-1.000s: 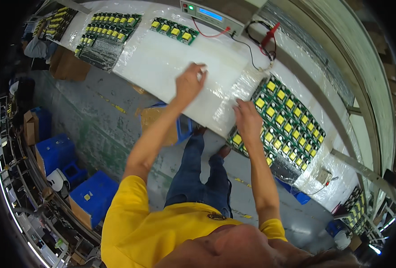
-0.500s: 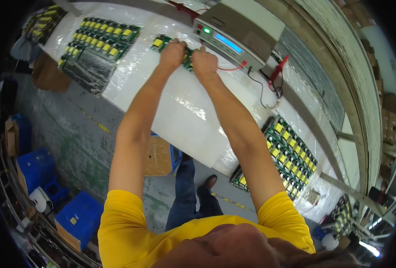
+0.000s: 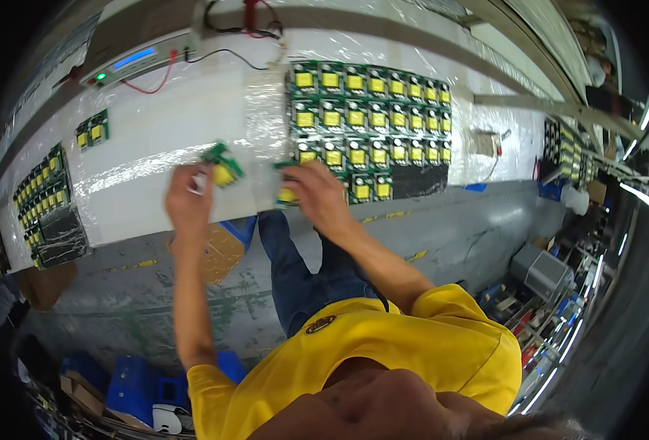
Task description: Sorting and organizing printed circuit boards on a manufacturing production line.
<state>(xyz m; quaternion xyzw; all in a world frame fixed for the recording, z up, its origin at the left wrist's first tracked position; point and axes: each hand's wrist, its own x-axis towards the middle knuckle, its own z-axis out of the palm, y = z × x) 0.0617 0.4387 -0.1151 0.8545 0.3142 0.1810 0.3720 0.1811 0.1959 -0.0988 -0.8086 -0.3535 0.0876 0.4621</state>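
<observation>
In front of my body, over the white table, my left hand (image 3: 188,196) pinches a small green circuit board (image 3: 223,169) with a yellow transformer on it. The board is tilted and slightly blurred. To its right, my right hand (image 3: 318,192) has its fingers closed on another such circuit board (image 3: 286,195), at the near left corner of a large array of boards (image 3: 368,114). My fingers partly cover this second board. The array lies in rows on a dark sheet, each board carrying a yellow block.
A tester (image 3: 137,62) with a lit blue display and red and black leads stands at the back left. Two joined boards (image 3: 92,130) lie below it. Farther left are more rows of boards (image 3: 42,192). A small switch box (image 3: 488,144) sits right of the array.
The view has swung right. Both hands have left the boards in front of the tester and come to the array's side, and each now has a board in its fingers.
</observation>
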